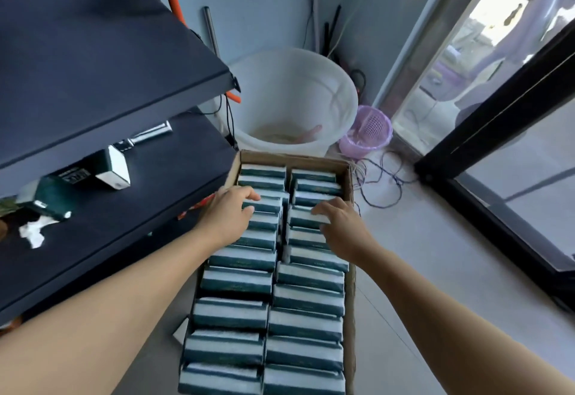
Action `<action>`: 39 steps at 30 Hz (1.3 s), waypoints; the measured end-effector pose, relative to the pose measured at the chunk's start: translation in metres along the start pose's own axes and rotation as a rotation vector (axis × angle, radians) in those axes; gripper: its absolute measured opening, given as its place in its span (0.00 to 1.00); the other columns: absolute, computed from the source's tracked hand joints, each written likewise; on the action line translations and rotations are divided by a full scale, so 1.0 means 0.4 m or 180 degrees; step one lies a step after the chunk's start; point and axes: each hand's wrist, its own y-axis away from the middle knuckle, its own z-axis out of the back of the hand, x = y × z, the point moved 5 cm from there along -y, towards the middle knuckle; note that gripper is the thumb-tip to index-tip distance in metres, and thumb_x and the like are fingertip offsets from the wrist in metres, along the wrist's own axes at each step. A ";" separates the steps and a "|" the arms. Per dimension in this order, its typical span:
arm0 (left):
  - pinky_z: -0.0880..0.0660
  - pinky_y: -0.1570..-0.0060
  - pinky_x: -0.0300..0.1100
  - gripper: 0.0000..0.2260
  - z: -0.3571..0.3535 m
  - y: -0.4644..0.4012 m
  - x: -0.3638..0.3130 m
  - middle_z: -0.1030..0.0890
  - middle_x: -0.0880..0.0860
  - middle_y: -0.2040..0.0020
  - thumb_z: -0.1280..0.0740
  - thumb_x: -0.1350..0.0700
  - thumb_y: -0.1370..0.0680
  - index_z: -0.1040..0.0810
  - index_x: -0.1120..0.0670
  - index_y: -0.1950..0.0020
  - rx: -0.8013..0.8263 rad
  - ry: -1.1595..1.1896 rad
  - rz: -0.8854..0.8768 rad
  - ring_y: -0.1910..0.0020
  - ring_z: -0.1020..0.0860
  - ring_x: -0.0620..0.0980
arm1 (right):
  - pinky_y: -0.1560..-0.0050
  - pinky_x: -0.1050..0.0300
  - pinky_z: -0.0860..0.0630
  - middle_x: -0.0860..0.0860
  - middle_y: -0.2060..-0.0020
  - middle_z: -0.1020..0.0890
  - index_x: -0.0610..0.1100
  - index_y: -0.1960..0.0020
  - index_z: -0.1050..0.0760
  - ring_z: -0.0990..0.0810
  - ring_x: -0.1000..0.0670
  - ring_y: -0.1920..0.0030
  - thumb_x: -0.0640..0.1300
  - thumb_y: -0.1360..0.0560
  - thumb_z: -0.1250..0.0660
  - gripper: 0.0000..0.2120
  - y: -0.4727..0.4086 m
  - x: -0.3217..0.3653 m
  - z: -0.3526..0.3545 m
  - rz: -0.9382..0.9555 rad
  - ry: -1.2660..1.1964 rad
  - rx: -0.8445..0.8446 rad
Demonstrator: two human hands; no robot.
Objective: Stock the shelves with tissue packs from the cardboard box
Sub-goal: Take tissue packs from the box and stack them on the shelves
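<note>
The cardboard box point(348, 177) on the floor remains nearly full of tissue packs point(236, 282) in two rows. Left hand point(228, 214) and right hand point(340, 223) each curl fingers around a far pack. The shelf point(140, 208) at left holds few packs; most stocking remains.

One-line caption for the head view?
Both hands, left hand and right hand, reach into cardboard box onto tissue packs.
</note>
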 end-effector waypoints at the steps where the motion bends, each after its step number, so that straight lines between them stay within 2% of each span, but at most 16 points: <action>1: 0.33 0.36 0.45 0.12 -0.012 -0.014 0.014 0.25 0.50 0.36 0.38 0.60 0.21 0.24 0.49 0.39 0.0091 -0.0044 -0.0027 0.34 0.31 0.50 | 0.33 0.52 0.38 0.48 0.33 0.32 0.50 0.34 0.30 0.37 0.46 0.33 0.38 0.23 0.41 0.19 -0.010 -0.004 -0.011 0.0020 0.0027 0.0033; 6: 0.38 0.31 0.43 0.15 -0.031 -0.065 0.041 0.26 0.49 0.34 0.37 0.62 0.21 0.25 0.51 0.35 0.0098 -0.0126 -0.0229 0.32 0.33 0.49 | 0.31 0.50 0.40 0.51 0.32 0.33 0.54 0.33 0.33 0.38 0.47 0.31 0.42 0.25 0.36 0.22 -0.064 -0.022 -0.016 0.0024 0.0086 0.0005; 10: 0.37 0.37 0.41 0.19 -0.019 -0.108 0.036 0.23 0.48 0.39 0.31 0.61 0.25 0.25 0.51 0.35 -0.0064 -0.0113 -0.0206 0.36 0.31 0.50 | 0.30 0.48 0.43 0.51 0.31 0.34 0.57 0.31 0.36 0.41 0.47 0.30 0.40 0.26 0.35 0.27 -0.114 -0.041 0.000 0.0047 0.0155 -0.0017; 13: 0.35 0.39 0.38 0.22 -0.026 -0.147 0.048 0.27 0.52 0.40 0.28 0.63 0.28 0.25 0.53 0.35 -0.0025 -0.0082 -0.0040 0.39 0.29 0.50 | 0.33 0.48 0.38 0.49 0.31 0.35 0.55 0.29 0.38 0.41 0.46 0.32 0.39 0.27 0.34 0.29 -0.142 -0.063 -0.005 0.0034 -0.0016 0.0048; 15: 0.33 0.38 0.42 0.22 -0.030 -0.168 0.063 0.30 0.53 0.39 0.28 0.63 0.29 0.25 0.54 0.35 -0.0031 -0.0227 0.0132 0.39 0.29 0.52 | 0.35 0.51 0.36 0.48 0.33 0.33 0.53 0.28 0.39 0.39 0.46 0.33 0.41 0.26 0.34 0.29 -0.157 -0.077 -0.010 0.0010 -0.0046 -0.0039; 18: 0.31 0.39 0.49 0.16 -0.028 -0.184 0.079 0.30 0.53 0.39 0.27 0.60 0.28 0.22 0.56 0.40 -0.0135 -0.0440 0.0244 0.38 0.32 0.54 | 0.37 0.52 0.35 0.47 0.37 0.29 0.47 0.30 0.36 0.34 0.45 0.36 0.43 0.25 0.34 0.25 -0.174 -0.099 -0.014 -0.0075 -0.0073 -0.0228; 21: 0.31 0.40 0.48 0.14 -0.027 -0.173 0.084 0.27 0.51 0.37 0.28 0.56 0.27 0.23 0.53 0.43 -0.0108 -0.0505 0.0297 0.36 0.32 0.54 | 0.41 0.51 0.31 0.47 0.39 0.26 0.46 0.33 0.32 0.30 0.45 0.38 0.45 0.25 0.34 0.20 -0.178 -0.104 -0.009 -0.0036 -0.0148 -0.0265; 23: 0.29 0.44 0.46 0.12 -0.018 -0.156 0.081 0.23 0.52 0.40 0.28 0.56 0.27 0.24 0.51 0.45 -0.0147 -0.0218 0.0406 0.40 0.27 0.54 | 0.44 0.51 0.28 0.48 0.39 0.25 0.47 0.34 0.31 0.28 0.45 0.38 0.45 0.25 0.34 0.20 -0.169 -0.094 0.015 0.0033 -0.0244 -0.0362; 25: 0.30 0.52 0.42 0.09 0.009 -0.132 0.063 0.20 0.51 0.48 0.28 0.57 0.27 0.24 0.50 0.50 -0.0326 0.0121 0.0431 0.49 0.24 0.52 | 0.48 0.52 0.28 0.49 0.38 0.24 0.47 0.35 0.32 0.27 0.45 0.40 0.45 0.25 0.34 0.19 -0.156 -0.075 0.054 0.0118 -0.0282 -0.0487; 27: 0.32 0.56 0.39 0.07 0.047 -0.102 0.036 0.19 0.49 0.54 0.28 0.58 0.27 0.23 0.50 0.52 -0.0497 0.0345 0.0374 0.54 0.23 0.51 | 0.49 0.52 0.28 0.48 0.39 0.23 0.47 0.36 0.32 0.26 0.44 0.41 0.44 0.24 0.35 0.18 -0.141 -0.047 0.102 0.0251 -0.0333 -0.0553; 31: 0.31 0.55 0.38 0.06 0.155 -0.028 -0.022 0.18 0.48 0.56 0.32 0.59 0.24 0.20 0.49 0.50 -0.0720 0.0655 0.0221 0.55 0.23 0.47 | 0.48 0.49 0.26 0.45 0.44 0.21 0.46 0.37 0.30 0.24 0.42 0.46 0.44 0.24 0.36 0.16 -0.107 0.017 0.221 0.0429 -0.0493 -0.0595; 35: 0.28 0.51 0.42 0.07 0.291 0.058 -0.080 0.17 0.53 0.53 0.35 0.62 0.22 0.19 0.56 0.48 -0.0898 0.0992 0.0167 0.53 0.23 0.48 | 0.55 0.58 0.32 0.45 0.49 0.21 0.45 0.37 0.28 0.27 0.47 0.54 0.44 0.23 0.37 0.14 -0.057 0.100 0.360 0.0653 -0.0519 -0.0702; 37: 0.24 0.47 0.48 0.08 0.362 0.108 -0.098 0.18 0.52 0.55 0.37 0.62 0.21 0.19 0.52 0.52 -0.0999 0.1262 0.0286 0.54 0.23 0.49 | 0.56 0.60 0.34 0.47 0.50 0.21 0.45 0.38 0.27 0.27 0.49 0.54 0.43 0.22 0.38 0.13 -0.029 0.148 0.430 0.0781 -0.0583 -0.0763; 39: 0.20 0.52 0.50 0.09 0.433 0.160 -0.116 0.18 0.55 0.55 0.38 0.61 0.20 0.20 0.50 0.53 -0.1079 0.1468 0.0363 0.57 0.22 0.49 | 0.56 0.59 0.33 0.47 0.50 0.21 0.45 0.39 0.27 0.26 0.48 0.53 0.42 0.23 0.38 0.13 -0.001 0.201 0.497 0.0943 -0.0650 -0.0824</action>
